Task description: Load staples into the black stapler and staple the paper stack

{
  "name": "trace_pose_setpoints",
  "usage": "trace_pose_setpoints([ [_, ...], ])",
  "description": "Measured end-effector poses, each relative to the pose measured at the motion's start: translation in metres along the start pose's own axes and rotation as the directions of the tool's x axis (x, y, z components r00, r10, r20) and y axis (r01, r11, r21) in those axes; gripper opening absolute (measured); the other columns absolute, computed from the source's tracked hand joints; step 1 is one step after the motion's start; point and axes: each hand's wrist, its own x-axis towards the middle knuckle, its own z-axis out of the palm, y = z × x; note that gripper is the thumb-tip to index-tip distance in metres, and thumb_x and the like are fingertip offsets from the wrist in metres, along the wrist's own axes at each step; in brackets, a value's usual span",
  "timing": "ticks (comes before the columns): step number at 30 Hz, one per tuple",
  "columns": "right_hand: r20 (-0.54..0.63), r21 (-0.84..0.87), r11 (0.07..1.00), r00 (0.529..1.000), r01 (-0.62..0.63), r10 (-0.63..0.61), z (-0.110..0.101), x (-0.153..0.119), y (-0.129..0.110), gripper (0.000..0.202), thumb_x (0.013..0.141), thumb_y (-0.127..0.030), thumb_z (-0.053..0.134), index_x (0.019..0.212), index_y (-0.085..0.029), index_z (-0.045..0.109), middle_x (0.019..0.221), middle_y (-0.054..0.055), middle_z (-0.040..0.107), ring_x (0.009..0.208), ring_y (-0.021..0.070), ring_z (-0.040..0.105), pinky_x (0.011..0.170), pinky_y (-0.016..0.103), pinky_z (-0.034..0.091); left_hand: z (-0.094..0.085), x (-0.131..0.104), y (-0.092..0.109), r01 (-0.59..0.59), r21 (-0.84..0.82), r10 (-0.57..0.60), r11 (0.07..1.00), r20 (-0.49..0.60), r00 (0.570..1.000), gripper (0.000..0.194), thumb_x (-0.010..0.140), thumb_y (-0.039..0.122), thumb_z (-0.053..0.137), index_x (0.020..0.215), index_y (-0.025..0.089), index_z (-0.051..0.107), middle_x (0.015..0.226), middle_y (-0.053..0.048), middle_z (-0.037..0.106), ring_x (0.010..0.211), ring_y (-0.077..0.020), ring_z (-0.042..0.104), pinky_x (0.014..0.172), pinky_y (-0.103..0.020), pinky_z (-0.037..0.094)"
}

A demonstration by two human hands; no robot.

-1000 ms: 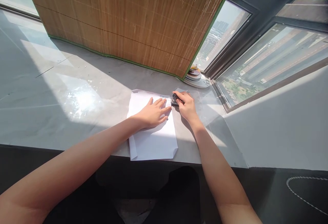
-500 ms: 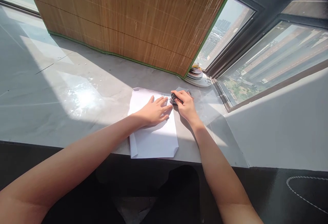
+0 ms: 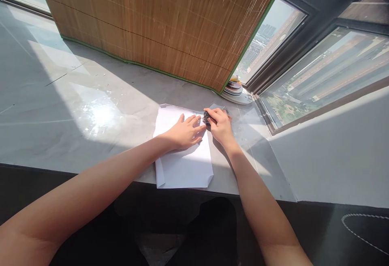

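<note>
1. White paper (image 3: pixel 185 170) is lying on the grey marbled ledge (image 3: pixel 127 83), right by its front edge. Left side's folded over, bottom right corner's turned up, and there's some small print up top, too tiny to read.
2. Left hand (image 3: pixel 185 133) is pressed flat on that sheet, fingers spread, not gripping anything.
3. Right hand (image 3: pixel 221 126) is wrapped around what looks like a black stapler (image 3: pixel 206 118), its front end right at the paper's upper right edge.
4. Some flat greyish thing (image 3: pixel 215 106) sits just behind those knuckles, mostly covered, so can't tell what it is.
5. Closest thing to containers is the stack of plates (image 3: pixel 233 91) in the window corner: small ones piled on a bigger white one, something yellow on top.
6. Brown slatted blind (image 3: pixel 164 26) with green trim hangs beside them, folks.
</note>
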Motion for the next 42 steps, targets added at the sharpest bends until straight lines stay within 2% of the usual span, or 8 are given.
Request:
trace_pose_setpoints([
  [6, 0.024, -0.098, 0.995, 1.000, -0.003, 0.005, 0.000, -0.001, -0.003, 0.045, 0.099, -0.017, 0.049, 0.134, -0.030, 0.075, 0.114, 0.008, 0.072, 0.109, 0.0306, 0.060, 0.102, 0.049, 0.039, -0.003, -0.001, 0.002, -0.001, 0.026, 0.000, 1.000, 0.027, 1.000, 0.049, 0.107, 0.043, 0.043, 0.149, 0.024, 0.060, 0.168, -0.021, 0.042, 0.154, -0.0409, 0.040, 0.121, -0.068, 0.031],
  [14, 0.044, -0.210, 0.978, 0.999, 0.001, 0.008, 0.002, -0.001, -0.007, 0.047, 0.098, -0.014, 0.048, 0.134, -0.031, 0.074, 0.114, 0.010, 0.072, 0.109, 0.0307, 0.057, 0.100, 0.049, 0.038, -0.004, -0.001, 0.004, 0.009, 0.019, -0.010, 1.000, 0.025, 1.000, 0.046, 0.106, 0.043, 0.047, 0.146, 0.024, 0.062, 0.166, -0.021, 0.044, 0.151, -0.0408, 0.042, 0.120, -0.069, 0.031],
  [22, 0.099, -0.398, 0.915, 0.995, 0.068, -0.031, 0.009, -0.005, -0.017, 0.041, 0.099, -0.012, 0.048, 0.126, -0.030, 0.074, 0.114, 0.011, 0.069, 0.110, 0.0316, 0.052, 0.106, 0.055, 0.030, 0.000, -0.001, 0.000, -0.001, -0.029, 0.001, 1.000, -0.002, 1.000, 0.045, 0.106, 0.044, 0.046, 0.143, 0.026, 0.063, 0.164, -0.021, 0.044, 0.149, -0.0402, 0.045, 0.119, -0.068, 0.033],
  [25, 0.104, -0.387, 0.919, 0.994, 0.074, -0.036, 0.007, -0.005, -0.017, 0.040, 0.100, -0.014, 0.048, 0.127, -0.030, 0.073, 0.115, 0.012, 0.069, 0.111, 0.0322, 0.053, 0.108, 0.057, 0.030, -0.001, -0.001, 0.000, 0.001, -0.028, -0.001, 1.000, 0.003, 1.000, 0.044, 0.106, 0.043, 0.045, 0.142, 0.026, 0.064, 0.162, -0.020, 0.045, 0.148, -0.0397, 0.046, 0.118, -0.068, 0.034],
  [28, 0.088, -0.314, 0.947, 0.995, 0.063, -0.037, -0.001, -0.003, -0.008, 0.048, 0.099, -0.014, 0.047, 0.140, -0.030, 0.067, 0.120, 0.012, 0.069, 0.114, 0.0324, 0.055, 0.107, 0.055, 0.035, -0.003, -0.001, 0.000, 0.009, -0.028, -0.009, 1.000, 0.011, 1.000, 0.043, 0.105, 0.041, 0.048, 0.142, 0.026, 0.064, 0.162, -0.020, 0.046, 0.149, -0.0407, 0.044, 0.120, -0.069, 0.032],
  [32, -0.028, -0.226, 0.973, 0.998, -0.054, 0.049, -0.010, 0.002, 0.015, 0.059, 0.093, -0.009, 0.048, 0.147, -0.028, 0.063, 0.122, 0.012, 0.068, 0.118, 0.0325, 0.058, 0.106, 0.052, 0.042, -0.004, -0.001, 0.000, 0.016, -0.030, -0.016, 0.999, 0.015, 1.000, 0.044, 0.105, 0.040, 0.049, 0.145, 0.027, 0.063, 0.161, -0.019, 0.049, 0.152, -0.0412, 0.042, 0.122, -0.069, 0.029],
  [36, -0.112, -0.171, 0.974, 0.985, -0.149, 0.131, -0.007, 0.007, 0.029, 0.062, 0.091, -0.009, 0.046, 0.148, -0.028, 0.062, 0.124, 0.012, 0.067, 0.123, 0.0327, 0.058, 0.107, 0.053, 0.045, -0.003, -0.001, -0.001, 0.015, 0.019, -0.016, 1.000, 0.048, 0.999, 0.047, 0.107, 0.043, 0.044, 0.147, 0.025, 0.062, 0.164, -0.020, 0.047, 0.155, -0.0405, 0.039, 0.122, -0.067, 0.029],
  [42, -0.114, -0.139, 0.974, 0.980, -0.178, 0.163, -0.002, 0.009, 0.031, 0.061, 0.091, -0.009, 0.048, 0.148, -0.028, 0.063, 0.128, 0.012, 0.066, 0.128, 0.0330, 0.056, 0.110, 0.052, 0.046, -0.003, 0.000, -0.003, 0.049, 0.030, -0.051, 0.998, 0.047, 0.998, 0.058, 0.105, 0.048, 0.045, 0.155, 0.018, 0.052, 0.166, -0.019, 0.046, 0.156, -0.0367, 0.039, 0.127, -0.058, 0.025],
])
